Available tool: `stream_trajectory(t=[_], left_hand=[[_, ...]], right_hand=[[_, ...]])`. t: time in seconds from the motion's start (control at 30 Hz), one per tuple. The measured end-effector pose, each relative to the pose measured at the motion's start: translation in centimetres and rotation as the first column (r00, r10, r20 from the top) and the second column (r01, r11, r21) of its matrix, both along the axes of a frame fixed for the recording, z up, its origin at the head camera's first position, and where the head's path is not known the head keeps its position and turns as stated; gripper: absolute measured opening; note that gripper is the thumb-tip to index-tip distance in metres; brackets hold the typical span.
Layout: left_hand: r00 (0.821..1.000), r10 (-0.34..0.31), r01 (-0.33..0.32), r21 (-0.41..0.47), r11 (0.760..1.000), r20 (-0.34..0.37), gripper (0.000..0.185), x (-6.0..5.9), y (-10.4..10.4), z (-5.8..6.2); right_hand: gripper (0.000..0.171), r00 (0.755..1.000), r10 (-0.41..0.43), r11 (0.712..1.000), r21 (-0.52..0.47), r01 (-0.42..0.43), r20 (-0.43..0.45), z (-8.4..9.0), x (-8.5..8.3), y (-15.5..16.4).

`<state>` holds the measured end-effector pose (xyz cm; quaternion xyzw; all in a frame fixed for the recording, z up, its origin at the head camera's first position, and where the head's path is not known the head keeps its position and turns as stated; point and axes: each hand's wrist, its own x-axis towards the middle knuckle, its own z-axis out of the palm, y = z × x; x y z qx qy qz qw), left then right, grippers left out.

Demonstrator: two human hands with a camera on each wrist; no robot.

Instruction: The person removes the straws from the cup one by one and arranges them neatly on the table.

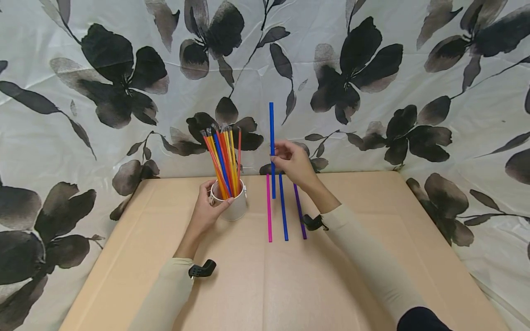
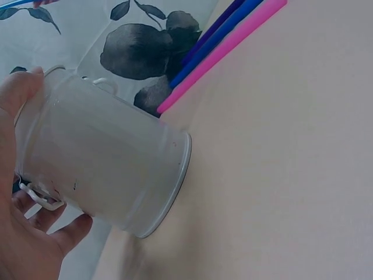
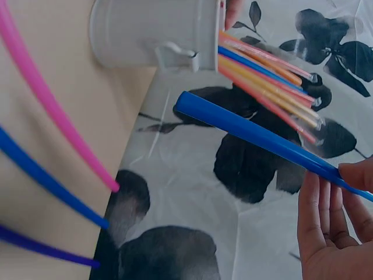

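My left hand [image 1: 207,211] grips a small white metal pail [image 1: 237,210] by its side, thumb near the rim. Upright in the pail stands a bunch of orange, yellow, red and blue drinking straws [image 1: 221,158]. To the right, my right hand [image 1: 296,166] pinches a blue straw [image 1: 271,124] between thumb and fingers, holding it upright in the air. Its lower end, open and round, shows in the right wrist view [image 3: 186,104]. Below that hand lie a pink straw [image 1: 269,211], a second blue straw [image 1: 283,209] and a purple straw [image 1: 300,214].
All of this is on a light tan tabletop [image 1: 265,285], its far edge just behind the pail. A white cloth [image 1: 290,27] with dark printed flowers hangs behind the table and along its sides. Both wrists wear dark bands.
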<state>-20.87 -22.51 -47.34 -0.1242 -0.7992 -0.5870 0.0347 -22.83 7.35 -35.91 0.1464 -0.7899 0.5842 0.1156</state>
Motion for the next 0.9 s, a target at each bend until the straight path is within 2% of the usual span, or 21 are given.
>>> stream_trajectory(t=[0.27,0.37,0.53,0.9], left_hand=[[1.000,-0.008,0.008,0.014,1.000,-0.004,0.086,-0.2,0.0,-0.1],[1.000,-0.014,0.014,0.020,1.000,-0.002,0.086,-0.2,0.0,-0.1],[1.000,-0.017,0.016,0.031,0.999,0.006,0.085,-0.1,0.0,-0.1],[1.000,-0.019,0.018,0.038,0.999,0.020,0.085,-0.1,-0.1,0.0]], right_hand=[[0.036,0.999,-0.001,1.000,0.021,0.000,0.042,-0.7,0.2,1.8],[0.037,0.997,-0.010,1.000,0.023,0.008,0.081,-0.5,0.6,2.3],[0.038,0.992,-0.007,1.000,0.001,0.007,0.128,-1.1,0.7,3.4],[0.040,0.987,-0.034,0.999,0.004,0.034,0.154,-3.0,0.6,6.2]])
